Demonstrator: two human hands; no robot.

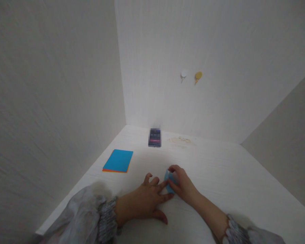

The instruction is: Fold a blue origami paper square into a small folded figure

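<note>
A small piece of light blue folded paper (166, 175) lies on the white tabletop between my hands, partly covered by fingers. My right hand (183, 184) is closed at the paper's right side, with thumb and fingertips pinching it. From the left, my left hand (148, 200) reaches over with its fingers spread. Two of its fingertips touch the paper's left and near edges, while its thumb is stretched out toward me. To the left lies a stack of square coloured paper (118, 160), blue on top with orange edges showing below.
A dark, pixelated rectangular object (155, 137) stands by the back wall. Right of it is a beige worn patch (181, 140) on the white tabletop (210, 166). A white hook (184, 74) and a yellow hook (198, 75) are on the back wall. Walls enclose both sides.
</note>
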